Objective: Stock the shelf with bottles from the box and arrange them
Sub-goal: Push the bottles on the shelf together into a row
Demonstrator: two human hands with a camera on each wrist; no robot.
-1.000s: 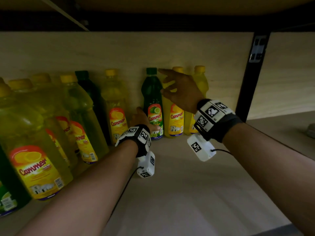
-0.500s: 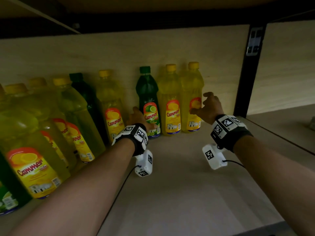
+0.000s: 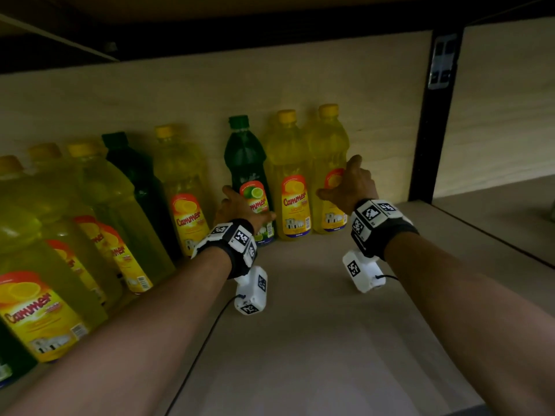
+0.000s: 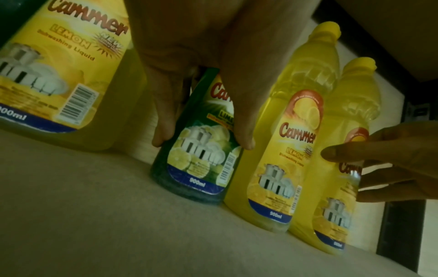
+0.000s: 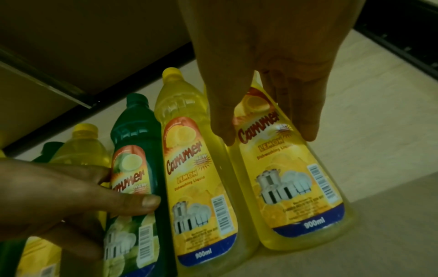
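Deep inside a dim wooden shelf (image 3: 315,340), a person's left hand (image 3: 240,207) wraps its fingers and thumb around the lower body of an upright green lime bottle (image 3: 247,163), the landmark of the back row. Two yellow lemon bottles stand upright just to its right, the nearer one (image 3: 287,163) touching it. The right hand (image 3: 348,187), fingers straight and relaxed, rests on the farther one (image 3: 329,145). More bottles line the shelf to the green bottle's left; bare board lies in front, a black upright post (image 3: 426,145) to its right.
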